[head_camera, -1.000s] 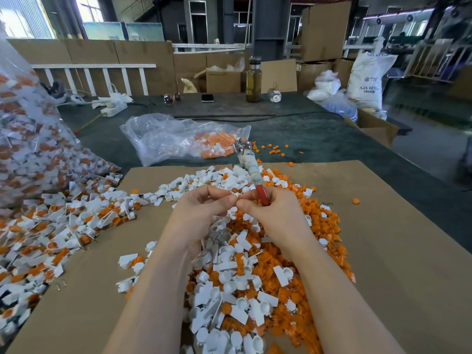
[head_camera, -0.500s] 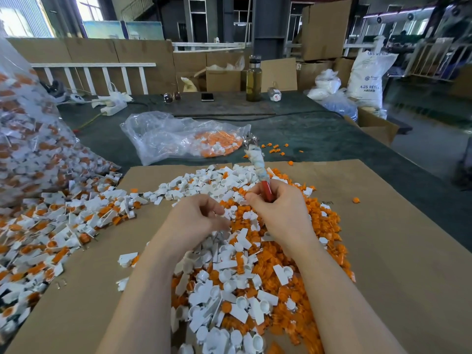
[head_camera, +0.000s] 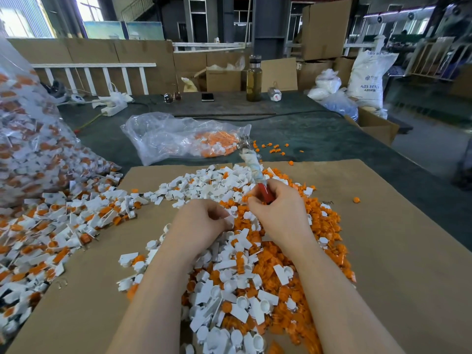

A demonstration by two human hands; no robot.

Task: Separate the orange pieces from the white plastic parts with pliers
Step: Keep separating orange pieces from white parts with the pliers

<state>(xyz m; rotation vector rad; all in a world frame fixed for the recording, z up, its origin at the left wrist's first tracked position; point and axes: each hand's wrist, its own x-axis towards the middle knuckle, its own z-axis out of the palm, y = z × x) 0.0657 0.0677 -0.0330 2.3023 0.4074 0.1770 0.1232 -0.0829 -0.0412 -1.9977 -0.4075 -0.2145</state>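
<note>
A: Pliers [head_camera: 251, 164] — where are they?
B: Gripped in the right hand [head_camera: 277, 213], red handle in the curled fingers, wrapped shaft pointing away past the fingertips.
A: And the left hand [head_camera: 201, 226]?
B: Just beside it, pinching a white plastic part [head_camera: 229, 220] over the mixed pile of orange pieces [head_camera: 316, 221].

Dark green table [head_camera: 319, 139], brown cardboard sheet [head_camera: 396, 251] on it, clear bag [head_camera: 173, 139], bottle [head_camera: 254, 80], phone [head_camera: 207, 96]
</note>
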